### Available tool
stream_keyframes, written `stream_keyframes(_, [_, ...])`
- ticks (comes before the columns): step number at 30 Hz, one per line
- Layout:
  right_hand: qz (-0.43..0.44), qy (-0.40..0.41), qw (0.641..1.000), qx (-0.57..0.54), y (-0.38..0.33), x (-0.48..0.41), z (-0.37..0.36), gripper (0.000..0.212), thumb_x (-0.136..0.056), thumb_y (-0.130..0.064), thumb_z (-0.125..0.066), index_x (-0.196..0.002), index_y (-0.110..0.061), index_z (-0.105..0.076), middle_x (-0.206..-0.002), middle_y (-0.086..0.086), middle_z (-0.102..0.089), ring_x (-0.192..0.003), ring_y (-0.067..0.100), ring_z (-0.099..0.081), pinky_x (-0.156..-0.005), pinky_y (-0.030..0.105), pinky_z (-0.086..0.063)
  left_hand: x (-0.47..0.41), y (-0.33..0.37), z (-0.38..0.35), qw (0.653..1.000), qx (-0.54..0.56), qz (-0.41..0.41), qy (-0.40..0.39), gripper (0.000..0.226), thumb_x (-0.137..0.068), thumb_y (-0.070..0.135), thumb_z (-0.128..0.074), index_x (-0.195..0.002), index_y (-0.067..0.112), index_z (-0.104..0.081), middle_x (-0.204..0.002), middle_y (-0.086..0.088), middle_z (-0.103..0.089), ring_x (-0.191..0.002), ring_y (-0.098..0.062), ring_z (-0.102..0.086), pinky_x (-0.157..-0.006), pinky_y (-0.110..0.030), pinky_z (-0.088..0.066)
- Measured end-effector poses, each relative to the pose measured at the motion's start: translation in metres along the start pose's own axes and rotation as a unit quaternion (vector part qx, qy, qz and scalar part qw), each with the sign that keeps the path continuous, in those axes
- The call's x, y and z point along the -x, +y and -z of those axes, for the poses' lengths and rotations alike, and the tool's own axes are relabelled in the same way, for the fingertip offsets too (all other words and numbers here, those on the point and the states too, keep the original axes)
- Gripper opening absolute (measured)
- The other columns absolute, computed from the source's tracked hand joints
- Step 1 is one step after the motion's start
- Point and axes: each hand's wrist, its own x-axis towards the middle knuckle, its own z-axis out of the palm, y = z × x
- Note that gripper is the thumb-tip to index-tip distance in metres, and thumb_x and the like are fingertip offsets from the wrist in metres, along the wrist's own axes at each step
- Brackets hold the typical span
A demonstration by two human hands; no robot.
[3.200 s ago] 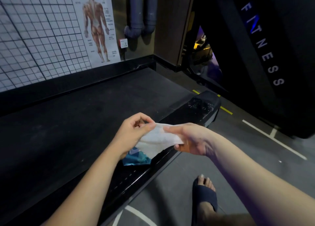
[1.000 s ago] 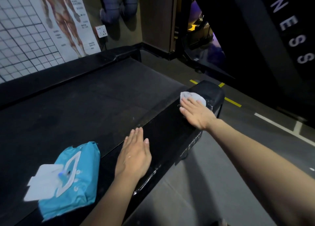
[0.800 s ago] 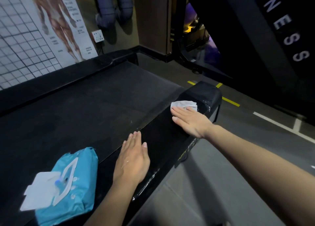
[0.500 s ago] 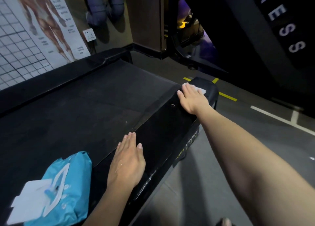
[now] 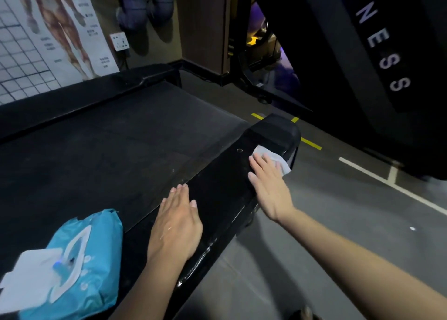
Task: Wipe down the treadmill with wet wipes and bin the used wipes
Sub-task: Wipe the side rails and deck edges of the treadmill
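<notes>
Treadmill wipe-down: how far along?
Early. Done: a wipe is out of the open blue pack lying on the belt, and the near side rail glistens in spots. In hand: the right hand presses the wipe flat near the rail's end; the left hand rests flat on the rail. Left: belt, far rail, binning.

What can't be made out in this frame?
Head view:
- wet wipe: mostly hidden under the right hand; only its far edge shows.
- wipes pack: cut off at the lower-left corner, label blurred.
- anatomy poster: captions too small to read, cut off by the top edge.
- bin: none in view.
</notes>
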Motion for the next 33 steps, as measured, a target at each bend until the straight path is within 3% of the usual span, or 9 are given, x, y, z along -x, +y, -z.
stream_keyframes(4, [0.088, -0.074, 0.992, 0.055, 0.030, -0.038, 0.030, 0.064, -0.105, -0.049, -0.015, -0.155, -0.017, -0.038, -0.163, -0.006, -0.030, -0.153, 0.011, -0.019, -0.123, 0.030, 0.001, -0.001, -0.001, 0.000, 1.000, -0.009, 0.001, 0.002, 0.057, -0.115, 0.032, -0.021, -0.169, 0.016, -0.010, -0.177, 0.003, -0.011, -0.162, -0.007, -0.003, -0.131, -0.026, 0.001])
stream_keyframes(10, [-0.099, -0.077, 0.981, 0.148, 0.058, -0.117, 0.043, 0.052, -0.110, -0.029, -0.016, -0.156, -0.005, -0.023, -0.166, 0.012, -0.019, -0.152, 0.029, -0.017, -0.120, 0.047, -0.017, 0.000, 0.002, 0.003, 1.000, -0.015, 0.001, 0.004, 0.057, -0.115, 0.031, -0.022, -0.169, 0.017, -0.010, -0.177, 0.004, -0.012, -0.162, -0.006, -0.004, -0.128, -0.022, 0.003])
stream_keyframes(15, [-0.188, -0.036, 0.960, 0.205, 0.042, -0.104, 0.023, 0.050, -0.100, -0.018, -0.008, -0.134, -0.006, -0.044, -0.143, 0.026, -0.042, -0.142, 0.041, -0.029, -0.114, 0.054, -0.027, 0.000, 0.002, 0.003, 1.000, -0.011, 0.002, 0.011, 0.057, -0.115, 0.029, -0.023, -0.169, 0.016, -0.010, -0.177, 0.003, -0.013, -0.162, -0.007, -0.005, -0.124, -0.020, 0.005])
stream_keyframes(19, [0.007, -0.047, 0.979, 0.196, -0.005, -0.041, 0.012, 0.045, -0.103, -0.024, -0.013, -0.110, -0.008, -0.054, -0.122, 0.016, -0.052, -0.121, 0.037, -0.047, -0.092, 0.055, -0.038, 0.000, 0.001, 0.002, 1.000, -0.008, 0.000, 0.008, 0.057, -0.115, 0.029, -0.022, -0.169, 0.016, -0.010, -0.177, 0.002, -0.013, -0.162, -0.007, -0.005, -0.127, -0.022, 0.003])
stream_keyframes(21, [0.100, -0.107, 0.987, 0.071, -0.027, -0.026, 0.018, 0.048, -0.110, -0.035, -0.020, -0.138, -0.013, -0.052, -0.148, -0.001, -0.048, -0.137, 0.019, -0.041, -0.115, 0.044, -0.026, -0.002, 0.001, 0.001, 1.000, -0.007, 0.003, 0.009, 0.057, -0.115, 0.028, -0.023, -0.169, 0.015, -0.010, -0.177, 0.001, -0.013, -0.162, -0.008, -0.006, -0.129, -0.024, 0.001])
stream_keyframes(22, [0.113, -0.153, 0.980, 0.049, -0.035, -0.027, 0.022, 0.052, -0.110, -0.039, -0.020, -0.153, -0.017, -0.039, -0.161, -0.009, -0.032, -0.148, 0.008, -0.026, -0.123, 0.035, -0.014, -0.002, 0.001, 0.000, 1.000, -0.007, 0.004, 0.009, 0.057, -0.115, 0.028, -0.023, -0.169, 0.015, -0.011, -0.177, 0.001, -0.014, -0.162, -0.008, -0.006, -0.130, -0.025, 0.000])
stream_keyframes(24, [0.133, -0.213, 0.965, 0.072, -0.044, -0.042, 0.021, 0.056, -0.110, -0.043, -0.017, -0.161, -0.022, -0.018, -0.166, -0.014, -0.009, -0.153, 0.000, -0.006, -0.126, 0.031, 0.000, -0.002, 0.002, 0.000, 1.000, -0.010, 0.007, 0.010, 0.057, -0.115, 0.027, -0.024, -0.169, 0.014, -0.011, -0.177, 0.000, -0.015, -0.162, -0.008, -0.007, -0.130, -0.025, -0.001])
stream_keyframes(27, [0.101, -0.257, 0.957, 0.093, -0.046, -0.083, 0.011, 0.057, -0.110, -0.042, -0.014, -0.162, -0.019, -0.012, -0.169, -0.007, -0.004, -0.154, 0.006, -0.001, -0.125, 0.033, 0.003, -0.001, 0.003, 0.002, 1.000, -0.011, 0.009, 0.012, 0.057, -0.114, 0.026, -0.024, -0.169, 0.015, -0.012, -0.176, 0.001, -0.015, -0.162, -0.008, -0.007, -0.130, -0.025, -0.001])
stream_keyframes(33, [-0.041, -0.180, 0.951, 0.250, -0.018, -0.145, 0.000, 0.064, -0.107, -0.048, -0.006, -0.162, -0.016, -0.011, -0.170, -0.001, -0.002, -0.156, 0.018, 0.003, -0.125, 0.041, 0.003, 0.004, 0.005, 0.007, 1.000, -0.006, 0.011, 0.025, 0.055, -0.115, 0.027, -0.025, -0.169, 0.018, -0.015, -0.176, 0.005, -0.017, -0.162, -0.006, -0.008, -0.123, -0.018, 0.003])
